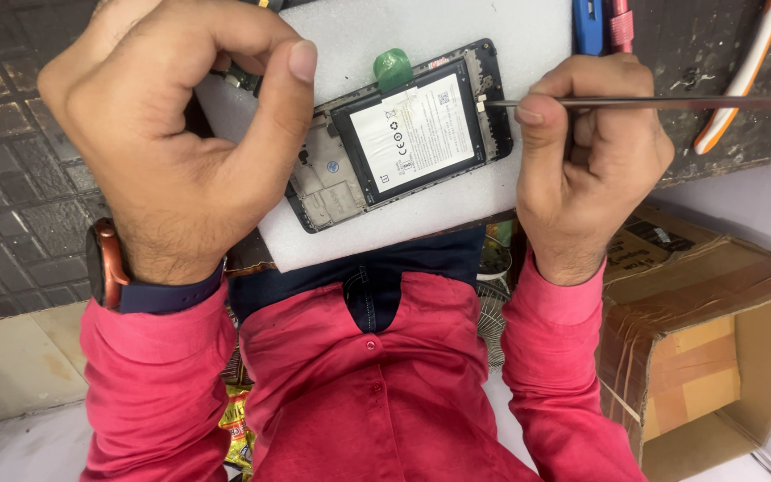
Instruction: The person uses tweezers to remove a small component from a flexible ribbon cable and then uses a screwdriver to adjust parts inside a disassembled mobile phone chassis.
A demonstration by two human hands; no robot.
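An opened black phone (314,192) lies back-up on a white foam mat (457,36), with its battery (417,129) and a green pull tab (393,67) exposed. My left hand (171,134) is curled at the phone's left end, and its thumb presses down along the frame there. My right hand (591,161) grips a thin metal tool (653,103) like a pen. The tool's tip touches the phone's right end, beside the battery's corner. A small part under my left fingers is mostly hidden.
The mat rests on a dark patterned worktop (11,178). A blue tool (587,22), a pink tool (620,27) and an orange-and-white tool (742,80) lie at the top right. An open cardboard box (716,357) stands on the floor at lower right.
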